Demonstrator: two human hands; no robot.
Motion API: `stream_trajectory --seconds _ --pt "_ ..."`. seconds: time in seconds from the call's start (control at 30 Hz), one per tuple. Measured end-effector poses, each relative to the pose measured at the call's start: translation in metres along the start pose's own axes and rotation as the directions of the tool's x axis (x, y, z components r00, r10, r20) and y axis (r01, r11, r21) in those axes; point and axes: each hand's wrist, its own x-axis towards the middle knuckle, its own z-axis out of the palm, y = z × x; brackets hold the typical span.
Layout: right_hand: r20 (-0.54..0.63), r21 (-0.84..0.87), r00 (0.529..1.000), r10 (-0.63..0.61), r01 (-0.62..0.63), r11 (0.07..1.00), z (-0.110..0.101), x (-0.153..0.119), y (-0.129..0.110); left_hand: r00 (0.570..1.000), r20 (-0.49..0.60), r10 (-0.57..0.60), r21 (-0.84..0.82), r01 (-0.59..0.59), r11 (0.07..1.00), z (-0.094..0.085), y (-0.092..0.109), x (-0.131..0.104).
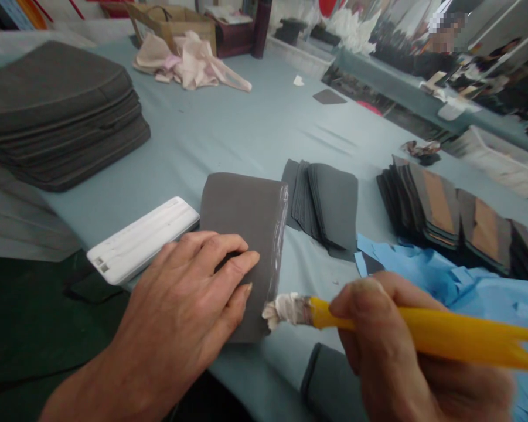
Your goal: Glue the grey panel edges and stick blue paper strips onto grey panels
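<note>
My left hand (197,299) lies with its fingers stretched out over a dark grey rectangular piece (241,202), pressing it to the table. A wet, whitish streak runs along the right edge of that piece. In my right hand (391,340) is a yellow-handled brush (457,334), gripped between thumb and fingers. Its bristles, coated in something white, touch the lower right edge of the grey piece. Close to my left fingers is a white oblong device (143,240). Partly behind my right hand, another dark piece (331,378) lies at the table's near side.
Fanned dark pieces (329,205) lie just beyond the grey piece. A tall dark stack (57,117) stands at left. Bundled pieces (439,202) and blue sheets (461,290) are at right. Behind are pinkish cloth scraps (188,61), a cardboard box (176,26) and a seated person (443,44).
</note>
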Motion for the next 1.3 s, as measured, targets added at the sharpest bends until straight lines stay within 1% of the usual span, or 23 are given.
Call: stream_trajectory --seconds 0.1,0.17,0.23,0.4,0.53,0.63,0.7,0.8,0.87,0.93,0.97,1.03,1.1,1.2,1.27,1.3 --pt "-0.020 0.014 0.992 -0.125 0.125 0.992 0.008 0.024 0.009 1.000 -0.011 -0.007 0.002 0.007 1.000 0.001 0.000 -0.001" --pt "-0.038 -0.028 0.976 -0.215 0.214 0.976 0.012 0.041 0.014 1.000 -0.029 -0.010 0.004 0.010 1.000 0.002 0.000 -0.002" --pt "-0.064 -0.088 0.960 -0.272 0.266 0.960 0.016 0.056 0.018 0.999 -0.041 -0.009 -0.003 0.009 1.000 0.003 0.000 -0.003" --pt "-0.125 -0.124 0.938 -0.324 0.309 0.943 0.030 0.096 0.025 0.999 -0.052 -0.007 -0.017 0.006 1.000 0.004 0.001 -0.003" --pt "-0.206 -0.170 0.903 -0.377 0.347 0.922 0.037 0.131 0.029 0.998 -0.059 -0.006 0.003 0.006 1.000 0.004 0.000 -0.002" --pt "-0.268 -0.092 0.896 -0.354 0.342 0.935 0.033 0.144 0.026 0.998 -0.057 -0.005 0.011 0.005 1.000 0.003 -0.001 -0.002" --pt "-0.293 -0.001 0.904 -0.311 0.326 0.945 0.027 0.141 0.022 0.998 -0.055 -0.004 0.009 0.004 1.000 0.002 -0.001 -0.003" --pt "-0.295 0.172 0.929 -0.223 0.281 0.944 0.015 0.122 0.016 0.999 -0.043 -0.002 0.004 0.002 1.000 0.001 0.000 -0.004" --pt "-0.273 0.358 0.958 -0.089 0.187 0.915 0.007 0.103 0.015 1.000 -0.024 -0.005 0.008 0.005 1.000 0.000 0.000 -0.005" --pt "-0.215 0.533 0.973 0.089 0.040 0.845 -0.002 0.083 0.017 1.000 -0.010 0.005 0.017 -0.005 1.000 0.000 0.000 -0.004" --pt "-0.178 0.590 0.969 0.173 -0.036 0.807 -0.006 0.073 0.018 1.000 -0.005 0.013 0.021 -0.013 1.000 -0.001 0.000 -0.003" --pt "-0.090 0.668 0.944 0.317 -0.178 0.722 -0.015 0.055 0.024 1.000 -0.008 0.022 0.019 -0.022 1.000 -0.001 -0.001 -0.002" --pt "-0.004 0.715 0.909 0.418 -0.289 0.637 -0.023 0.038 0.030 1.000 -0.028 0.006 0.004 -0.006 1.000 -0.004 0.001 0.000" --pt "0.093 0.745 0.861 0.501 -0.394 0.539 -0.033 0.018 0.038 0.991 -0.128 -0.047 -0.041 0.042 0.998 -0.013 0.012 -0.002" --pt "0.134 0.747 0.838 0.528 -0.436 0.502 -0.037 0.008 0.041 0.977 -0.187 -0.105 -0.153 0.076 0.985 -0.021 0.029 -0.007" --pt "0.147 0.747 0.829 0.539 -0.450 0.489 -0.038 0.003 0.042 0.973 -0.183 -0.143 -0.245 0.096 0.965 -0.025 0.039 -0.010"
